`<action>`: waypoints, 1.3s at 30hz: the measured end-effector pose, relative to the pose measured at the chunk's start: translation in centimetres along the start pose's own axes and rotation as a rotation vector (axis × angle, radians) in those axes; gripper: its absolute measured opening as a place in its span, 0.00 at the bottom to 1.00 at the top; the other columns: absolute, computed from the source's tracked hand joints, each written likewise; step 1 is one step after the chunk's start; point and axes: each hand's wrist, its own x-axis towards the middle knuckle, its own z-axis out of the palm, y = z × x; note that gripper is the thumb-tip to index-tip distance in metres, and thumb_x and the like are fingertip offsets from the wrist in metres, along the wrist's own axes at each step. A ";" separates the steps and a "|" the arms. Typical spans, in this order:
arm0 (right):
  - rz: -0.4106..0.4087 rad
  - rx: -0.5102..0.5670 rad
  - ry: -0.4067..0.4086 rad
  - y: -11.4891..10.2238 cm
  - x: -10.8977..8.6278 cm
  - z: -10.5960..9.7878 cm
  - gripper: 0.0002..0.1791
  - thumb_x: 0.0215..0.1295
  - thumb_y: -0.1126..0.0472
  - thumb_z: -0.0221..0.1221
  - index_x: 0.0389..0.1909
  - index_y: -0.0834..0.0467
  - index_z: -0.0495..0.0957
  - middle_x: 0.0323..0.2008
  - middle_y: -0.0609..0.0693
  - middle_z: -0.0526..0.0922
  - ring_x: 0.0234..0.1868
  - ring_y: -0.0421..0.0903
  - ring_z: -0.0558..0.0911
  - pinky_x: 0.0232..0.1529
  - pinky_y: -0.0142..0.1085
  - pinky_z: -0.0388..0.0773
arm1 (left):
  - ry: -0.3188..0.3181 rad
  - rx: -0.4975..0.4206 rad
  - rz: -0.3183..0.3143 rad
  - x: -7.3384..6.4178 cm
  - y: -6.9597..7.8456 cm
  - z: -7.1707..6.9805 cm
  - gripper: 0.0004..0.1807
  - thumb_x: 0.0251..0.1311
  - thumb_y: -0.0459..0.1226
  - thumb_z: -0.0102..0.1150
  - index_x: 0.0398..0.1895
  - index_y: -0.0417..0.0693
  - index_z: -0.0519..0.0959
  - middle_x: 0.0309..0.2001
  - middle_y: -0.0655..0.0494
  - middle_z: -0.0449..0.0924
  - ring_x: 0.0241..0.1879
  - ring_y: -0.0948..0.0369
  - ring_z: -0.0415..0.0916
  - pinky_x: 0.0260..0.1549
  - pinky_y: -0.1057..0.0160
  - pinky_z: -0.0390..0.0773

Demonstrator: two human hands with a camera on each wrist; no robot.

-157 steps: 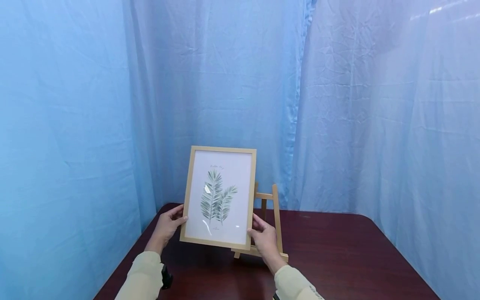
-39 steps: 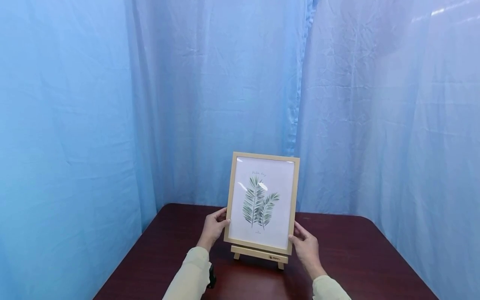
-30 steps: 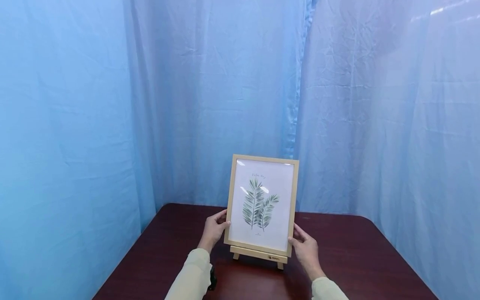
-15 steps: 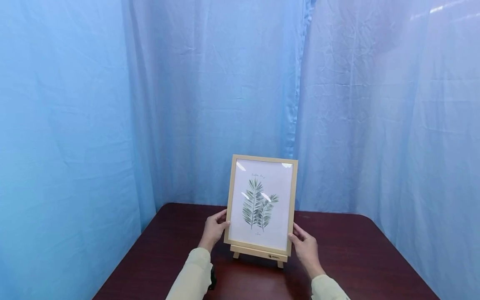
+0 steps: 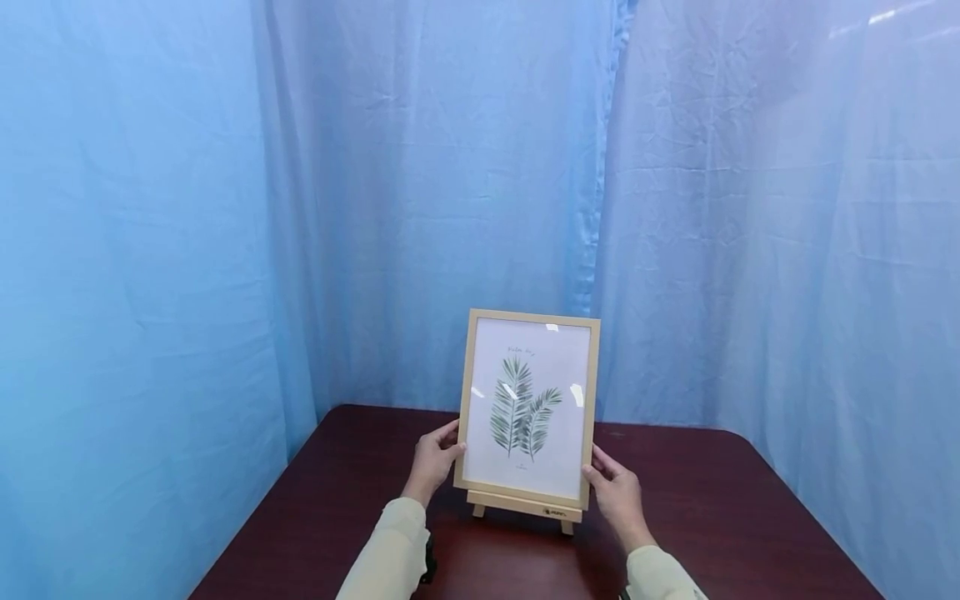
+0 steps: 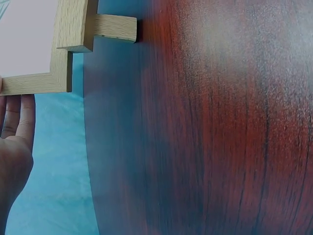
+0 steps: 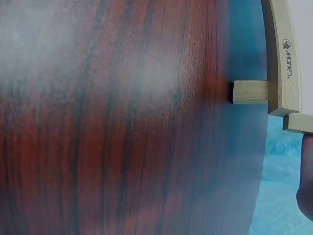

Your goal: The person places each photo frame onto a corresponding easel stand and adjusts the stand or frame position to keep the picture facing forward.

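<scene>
A picture frame [image 5: 551, 417] with a pale wood border and a print of two green palm leaves stands nearly upright, leaning back. Its lower edge sits on the ledge of a small wooden easel [image 5: 525, 505], whose upper part is hidden behind it. My left hand [image 5: 433, 462] grips the frame's left edge low down, thumb in front and fingers behind. On the opposite edge, my right hand [image 5: 617, 493] pinches the frame the same way. In the left wrist view the frame's corner [image 6: 61, 81] overhangs the end of the ledge [image 6: 78, 24].
The easel stands on a dark red-brown wooden table [image 5: 690, 500] with rounded far corners. Blue curtains [image 5: 450, 183] hang behind the table and on both sides.
Since the oldest frame, both hands have carried the picture frame right, from beside the easel onto its ledge. Over the last second the frame and hands have hardly moved; reflections on the glass have shifted.
</scene>
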 end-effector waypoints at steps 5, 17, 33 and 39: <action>0.006 -0.019 -0.014 0.1 0.1 -0.1 0.25 0.71 0.67 0.57 0.68 0.63 0.70 0.56 0.67 0.79 0.55 0.58 0.79 0.47 0.40 0.81 | 0.002 -0.009 -0.003 -0.2 -0.1 0.1 0.25 0.60 0.23 0.62 0.62 0.38 0.77 0.45 0.44 0.83 0.42 0.55 0.78 0.41 0.57 0.81; 0.005 -0.073 -0.009 0.4 0.7 -0.1 0.24 0.71 0.66 0.58 0.67 0.63 0.71 0.53 0.65 0.81 0.54 0.56 0.79 0.46 0.38 0.81 | 0.007 -0.017 -0.009 -0.5 -0.2 0.3 0.25 0.60 0.24 0.62 0.63 0.40 0.78 0.47 0.44 0.83 0.44 0.54 0.79 0.43 0.56 0.82; -0.017 -0.052 -0.005 0.7 1.3 -0.1 0.24 0.70 0.68 0.59 0.66 0.65 0.72 0.51 0.67 0.82 0.47 0.53 0.83 0.45 0.43 0.83 | 0.002 -0.033 -0.006 -1.1 -0.1 0.2 0.25 0.61 0.24 0.62 0.63 0.40 0.77 0.46 0.45 0.83 0.43 0.54 0.79 0.42 0.56 0.82; 0.010 -0.057 -0.018 0.6 1.4 -0.1 0.24 0.71 0.66 0.57 0.67 0.63 0.71 0.52 0.66 0.81 0.49 0.55 0.81 0.46 0.43 0.82 | 0.006 -0.027 -0.001 -1.3 -0.1 0.2 0.25 0.61 0.25 0.62 0.63 0.40 0.77 0.46 0.45 0.83 0.44 0.54 0.79 0.42 0.56 0.82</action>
